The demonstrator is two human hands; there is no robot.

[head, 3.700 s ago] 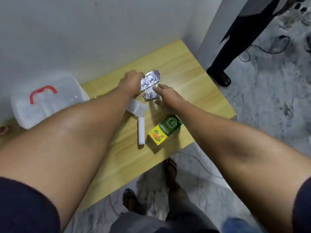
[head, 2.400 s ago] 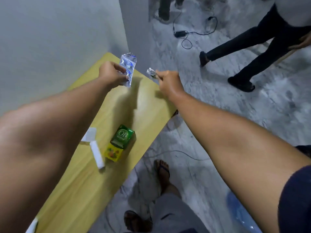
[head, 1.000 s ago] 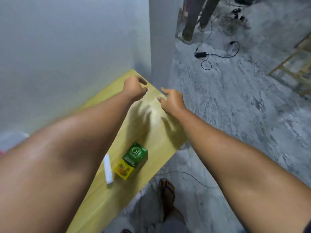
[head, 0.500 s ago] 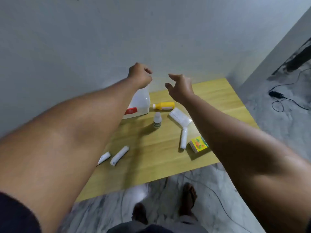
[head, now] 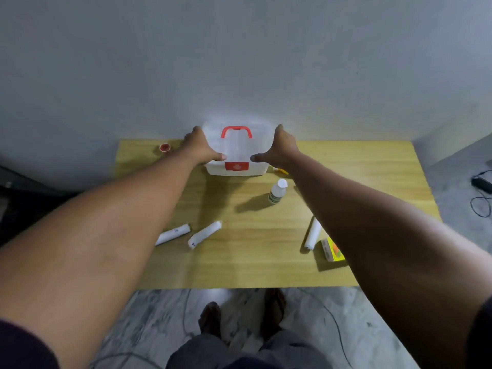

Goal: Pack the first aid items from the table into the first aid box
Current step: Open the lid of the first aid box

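Observation:
A white first aid box with a red handle and red latch stands closed at the back of the wooden table, against the wall. My left hand grips its left side and my right hand grips its right side, thumbs on the front edge of the lid. On the table lie two white bandage rolls at the left, a small white bottle upright in the middle, a third roll and a yellow-green carton partly under my right forearm.
A small red cap sits at the table's back left corner. A bit of a yellow bottle shows beside the box, under my right wrist. My feet stand on the marble floor below the front edge. Cables lie at the right.
My view swung from the table's right end back to the box. Both hands, raised and empty half a second ago, have come down onto the two sides of the box.

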